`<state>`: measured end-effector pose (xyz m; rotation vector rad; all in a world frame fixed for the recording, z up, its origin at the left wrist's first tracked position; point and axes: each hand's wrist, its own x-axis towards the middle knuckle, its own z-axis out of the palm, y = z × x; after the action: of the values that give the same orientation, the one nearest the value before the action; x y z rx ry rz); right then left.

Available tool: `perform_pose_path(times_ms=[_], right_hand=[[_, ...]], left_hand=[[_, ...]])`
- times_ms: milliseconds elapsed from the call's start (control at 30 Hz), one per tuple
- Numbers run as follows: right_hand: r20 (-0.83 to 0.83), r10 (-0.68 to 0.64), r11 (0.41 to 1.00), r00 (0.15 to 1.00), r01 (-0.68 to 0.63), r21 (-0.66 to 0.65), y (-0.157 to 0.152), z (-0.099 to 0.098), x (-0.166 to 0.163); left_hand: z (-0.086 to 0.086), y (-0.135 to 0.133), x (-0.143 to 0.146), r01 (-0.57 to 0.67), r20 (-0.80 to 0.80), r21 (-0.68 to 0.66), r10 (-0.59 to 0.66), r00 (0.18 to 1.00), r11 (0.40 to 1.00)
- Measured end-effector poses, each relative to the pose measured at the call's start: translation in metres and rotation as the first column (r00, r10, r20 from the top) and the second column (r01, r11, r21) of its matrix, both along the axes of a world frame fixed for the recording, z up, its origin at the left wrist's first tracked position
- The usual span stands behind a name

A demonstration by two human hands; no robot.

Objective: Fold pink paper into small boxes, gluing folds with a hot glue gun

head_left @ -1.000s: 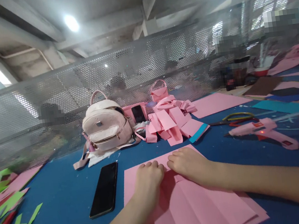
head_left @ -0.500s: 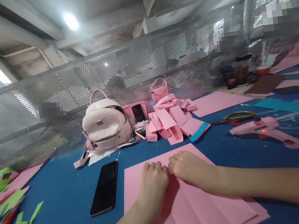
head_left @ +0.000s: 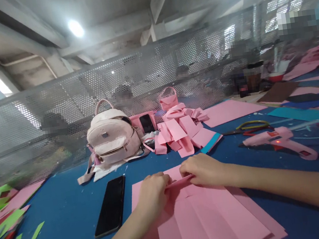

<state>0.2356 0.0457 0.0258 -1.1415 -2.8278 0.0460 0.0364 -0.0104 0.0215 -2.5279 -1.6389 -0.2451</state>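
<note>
A creased pink paper sheet [head_left: 208, 222] lies on the blue table [head_left: 70, 221] in front of me. My left hand [head_left: 153, 193] and my right hand [head_left: 203, 168] sit side by side at its far part. Both pinch a raised fold of the sheet between fingers and thumb, lifting it slightly off the table. A black phone [head_left: 110, 206] lies face up just left of the paper.
A pale pink backpack [head_left: 112, 139] and a heap of folded pink paper bags [head_left: 182, 126] stand at the back. A pink glue gun [head_left: 279, 139] and scissors [head_left: 250, 126] lie to the right. Green paper scraps [head_left: 11, 225] are at the left. A perforated metal screen [head_left: 58, 109] bounds the table.
Both hands went from pressing flat on the paper to pinching up a fold of it. The fold's edge now stands raised between them.
</note>
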Motion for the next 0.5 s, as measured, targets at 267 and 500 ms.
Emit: perform_pose_path(times_ms=[267,500], right_hand=[[0.115,-0.025,0.998,0.993,0.018,0.063,-0.004,-0.001,-0.001],[0.011,0.095,0.973,0.995,-0.095,0.209,-0.008,-0.027,0.007]], left_hand=[[-0.003,0.008,0.001,-0.043,-0.104,-0.059,0.037,0.994,0.997],[0.006,0.002,0.006,-0.071,-0.138,-0.105,0.057,0.989,0.992]])
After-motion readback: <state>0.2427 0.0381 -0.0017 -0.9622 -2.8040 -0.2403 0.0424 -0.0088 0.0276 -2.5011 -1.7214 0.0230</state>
